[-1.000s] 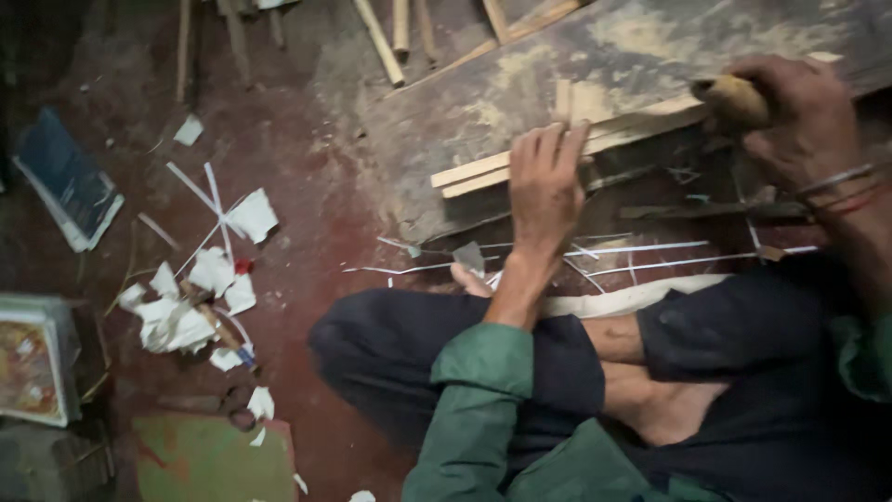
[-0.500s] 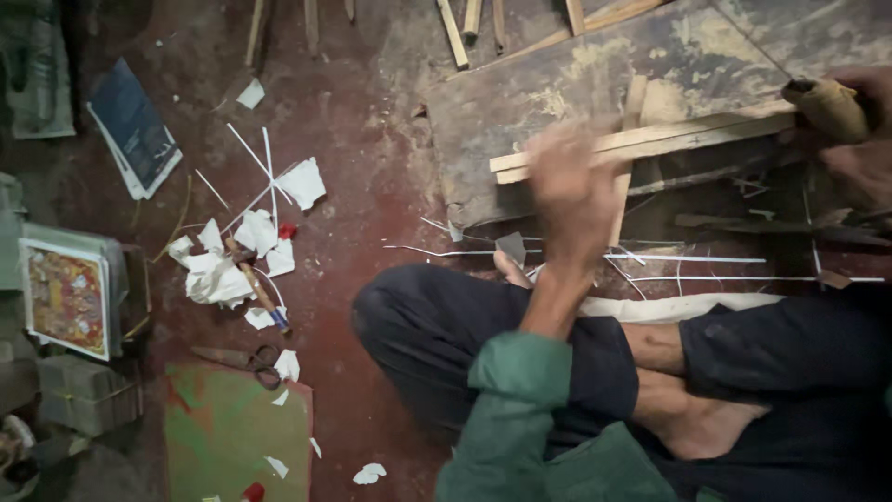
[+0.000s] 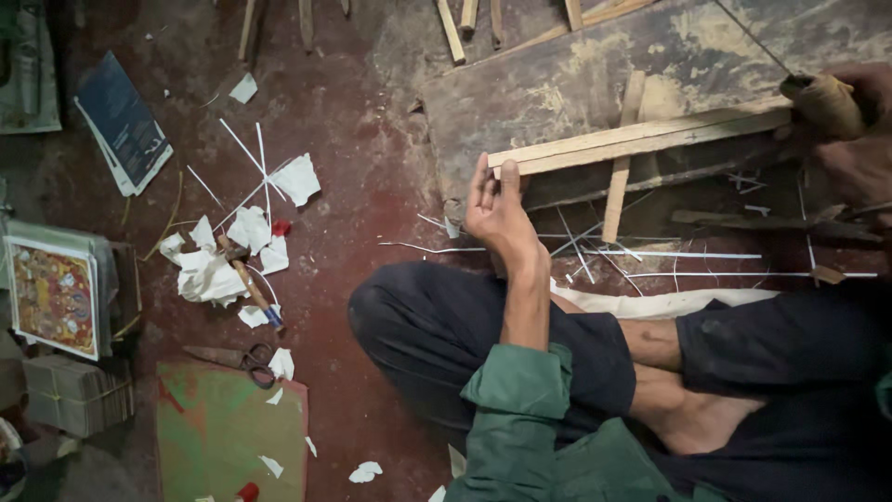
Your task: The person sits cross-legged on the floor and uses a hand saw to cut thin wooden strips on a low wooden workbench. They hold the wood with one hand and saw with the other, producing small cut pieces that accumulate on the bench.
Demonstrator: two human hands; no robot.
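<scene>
I sit cross-legged on a red floor. My left hand [image 3: 497, 209] pinches the near end of a long split bamboo stick [image 3: 641, 139] that lies across a worn grey wooden board [image 3: 576, 65]. At the right edge, my right hand [image 3: 859, 139] grips the wooden handle of a knife [image 3: 822, 102], set at the stick's far end. A shorter bamboo piece [image 3: 618, 181] lies crosswise under the long stick. Thin white bamboo slivers [image 3: 650, 253] lie on the floor in front of my legs.
Torn white paper scraps [image 3: 223, 260] and a small brush [image 3: 251, 290] lie to the left, with scissors [image 3: 246, 358] and a green board [image 3: 223, 432] below. A dark booklet [image 3: 121, 121] and a colourful picture [image 3: 51, 297] sit at far left. More bamboo sticks [image 3: 465, 23] lie at top.
The view has swung right and closer. My left hand has slid from on top of the stick to pinching its near end. My right hand stays at the far end with the knife.
</scene>
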